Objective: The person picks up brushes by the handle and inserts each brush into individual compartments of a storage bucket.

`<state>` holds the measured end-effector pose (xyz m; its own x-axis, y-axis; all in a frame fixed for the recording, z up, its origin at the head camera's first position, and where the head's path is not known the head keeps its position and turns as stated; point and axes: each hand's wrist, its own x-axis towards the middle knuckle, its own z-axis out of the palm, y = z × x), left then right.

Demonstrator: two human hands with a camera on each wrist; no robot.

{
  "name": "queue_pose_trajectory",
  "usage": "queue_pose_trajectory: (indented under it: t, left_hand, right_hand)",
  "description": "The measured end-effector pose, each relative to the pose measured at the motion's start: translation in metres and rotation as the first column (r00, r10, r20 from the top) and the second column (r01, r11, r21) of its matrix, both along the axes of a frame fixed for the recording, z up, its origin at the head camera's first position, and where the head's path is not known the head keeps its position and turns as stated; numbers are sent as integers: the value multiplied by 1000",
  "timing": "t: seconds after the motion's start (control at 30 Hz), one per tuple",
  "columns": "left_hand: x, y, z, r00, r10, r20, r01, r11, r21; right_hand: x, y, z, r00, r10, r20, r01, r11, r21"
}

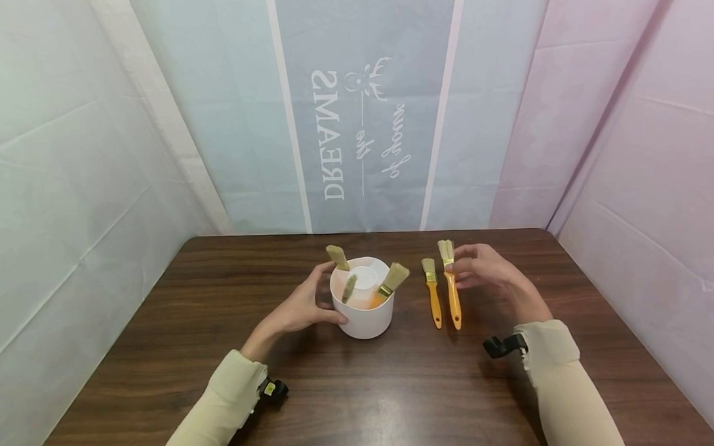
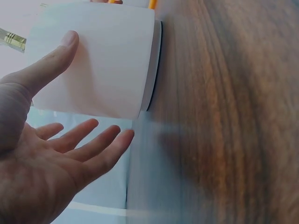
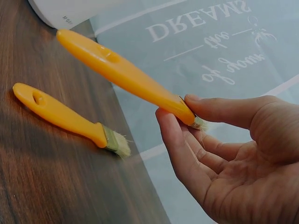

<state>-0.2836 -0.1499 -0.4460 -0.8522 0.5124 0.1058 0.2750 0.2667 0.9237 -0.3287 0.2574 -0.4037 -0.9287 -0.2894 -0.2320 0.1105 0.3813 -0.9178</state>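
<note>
My right hand (image 1: 482, 266) pinches a paintbrush (image 1: 453, 298) near its ferrule, between thumb and fingers. In the right wrist view, its yellow-orange handle (image 3: 121, 74) points away from the hand and its bristles are mostly hidden by the fingers. A second, smaller paintbrush (image 1: 434, 304) lies on the table just left of it. At the left side of a white round container (image 1: 366, 322) is my left hand (image 1: 301, 306), thumb against the wall and the other fingers loosely extended. Several paintbrushes stand in the container bristles up, among them one with wide bristles (image 1: 396, 275) leaning right.
The dark wood-grain table (image 1: 363, 393) ends at a hanging cloth backdrop (image 1: 359, 118) with white lettering. Pale cloth walls (image 1: 65, 161) flank the table on both sides. A black strap mount (image 1: 505, 346) sits on the right wrist, with another (image 1: 274, 388) on the left.
</note>
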Motion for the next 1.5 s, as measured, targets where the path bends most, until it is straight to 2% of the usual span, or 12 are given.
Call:
queue_pose_trajectory:
  t: [0.17, 0.67, 0.87, 1.17, 1.5]
  left_hand:
    - [-1, -3, 1, 1000, 5, 27, -6, 999, 49]
    - [-6, -9, -1, 999, 31, 14, -32, 998, 60]
    - [-5, -10, 2, 999, 15, 31, -18, 996, 83]
    - [-4, -9, 3, 1000, 10, 9, -11, 998, 55]
    - [0, 0, 3, 997, -47, 55, 39, 989, 142]
  right_hand:
    - [2, -2, 5, 1000, 7, 1, -7, 1000, -17]
    - [9, -10, 21, 999, 22, -39, -23, 999, -44]
    - [14, -16, 29, 998, 26, -62, -30, 998, -61]
    - [23, -23, 41, 995, 19, -98, -26, 997, -72]
    - [34, -33, 57, 989, 21, -148, -33, 996, -78]
